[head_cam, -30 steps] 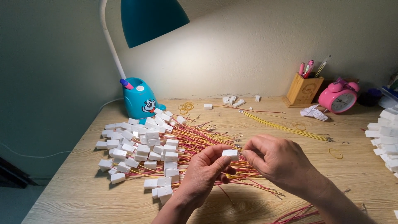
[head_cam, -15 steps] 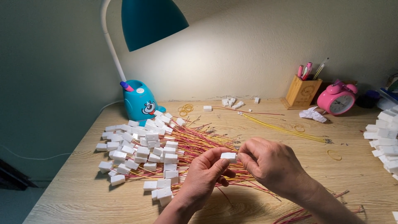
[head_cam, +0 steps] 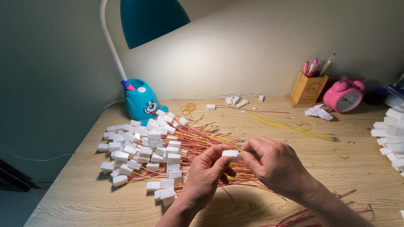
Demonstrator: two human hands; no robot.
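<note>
A small white plug (head_cam: pixel 230 154) sits pinched between both hands above the middle of the wooden desk (head_cam: pixel 269 126), with red and yellow wires (head_cam: pixel 210 141) fanning out beneath it. From the left, a teal lamp (head_cam: pixel 143 101) stands behind a heap of white plugs (head_cam: pixel 143 153), then the left hand (head_cam: pixel 206 178) closes its thumb and fingertips on the plug's left end, and the right hand (head_cam: pixel 275 166) curls its fingers tight against the plug's right end. Further right lie a bundle of yellow wires (head_cam: pixel 290 128), a wooden pen holder (head_cam: pixel 308 89), a pink alarm clock (head_cam: pixel 345 96) and more white plugs (head_cam: pixel 391 136) stacked at the edge.
</note>
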